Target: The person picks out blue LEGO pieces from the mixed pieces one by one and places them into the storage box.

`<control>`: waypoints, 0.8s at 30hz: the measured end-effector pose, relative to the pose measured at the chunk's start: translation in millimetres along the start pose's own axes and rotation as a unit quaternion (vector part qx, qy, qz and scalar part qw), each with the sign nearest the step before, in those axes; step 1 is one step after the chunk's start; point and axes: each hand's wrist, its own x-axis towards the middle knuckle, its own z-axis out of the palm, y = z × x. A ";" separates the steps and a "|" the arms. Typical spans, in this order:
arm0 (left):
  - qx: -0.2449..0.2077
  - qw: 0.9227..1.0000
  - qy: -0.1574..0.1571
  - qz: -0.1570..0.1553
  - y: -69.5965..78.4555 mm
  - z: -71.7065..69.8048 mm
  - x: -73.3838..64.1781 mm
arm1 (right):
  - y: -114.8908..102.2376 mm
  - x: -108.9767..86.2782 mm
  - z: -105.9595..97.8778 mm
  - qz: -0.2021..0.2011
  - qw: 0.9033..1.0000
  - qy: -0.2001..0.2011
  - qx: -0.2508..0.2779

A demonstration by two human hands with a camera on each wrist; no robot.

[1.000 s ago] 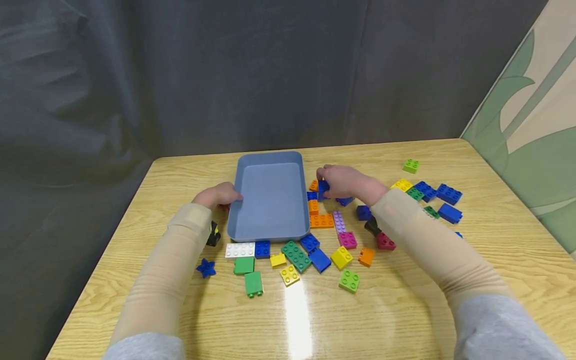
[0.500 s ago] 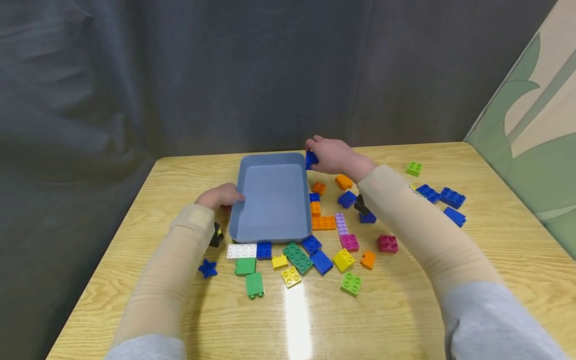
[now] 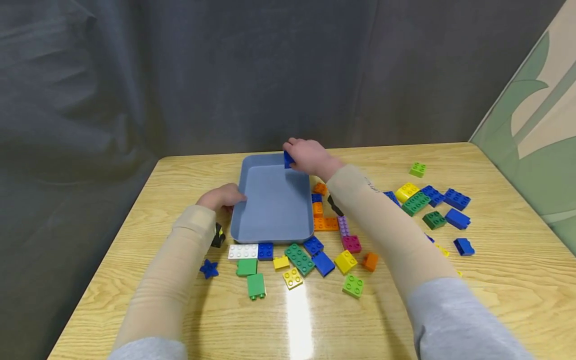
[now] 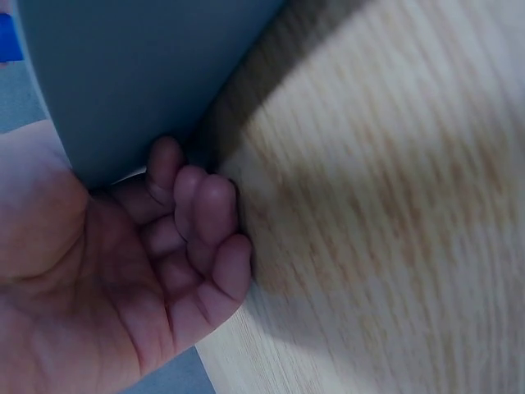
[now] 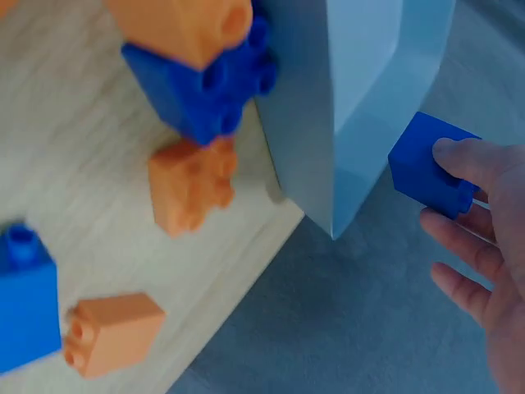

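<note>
My right hand [image 3: 308, 157] pinches a blue toy brick [image 3: 288, 160] over the far right corner of the grey-blue tray [image 3: 274, 205]. In the right wrist view, the thumb lies across one face of that brick [image 5: 420, 168] and the fingers are behind it. At the tray's left side, my left hand [image 3: 223, 196] grips the wall, thumb hooked over the rim. The left wrist view has the curled fingers of this hand [image 4: 123, 263] against the outside of the tray wall [image 4: 131, 74], close to the tabletop. The tray's visible inside holds no bricks.
Close along the tray's right side lie orange bricks [image 3: 326, 224] and a blue one. A white brick [image 3: 243, 252], green, yellow and blue bricks lie in front, with a blue star [image 3: 209, 269]. More bricks, including a dark green one [image 3: 416, 203], are scattered right. A dark curtain [image 3: 256, 75] hangs behind.
My right hand has lifted the blue brick from beside the tray, moved it toward the back, then left over the tray's far right corner. The left hand keeps its hold on the tray.
</note>
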 end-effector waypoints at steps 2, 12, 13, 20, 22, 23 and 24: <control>0.001 1.000 0.000 -0.002 -0.1 -0.2 -0.3 | -4.7 3.8 4.2 0.001 1.000 -0.010 -0.008; 0.010 1.000 0.001 -0.010 1.3 2.2 3.9 | -16.1 12.8 18.8 0.004 0.999 -0.029 -0.038; 0.013 1.000 0.002 -0.012 1.6 2.3 4.2 | -15.7 13.5 20.0 0.007 0.999 -0.032 -0.040; 0.030 1.000 0.004 -0.007 4.0 1.5 4.0 | -11.4 14.0 27.7 0.026 0.998 -0.044 -0.047; 0.033 0.999 0.004 -0.007 4.1 1.1 3.3 | -10.6 13.1 29.2 0.028 0.997 -0.045 -0.049; 0.033 0.999 0.004 -0.006 4.3 1.0 2.9 | -10.3 12.6 29.8 0.028 0.997 -0.045 -0.048; 0.033 0.999 0.004 -0.006 4.3 1.0 2.6 | -10.2 12.1 30.2 0.028 0.997 -0.046 -0.048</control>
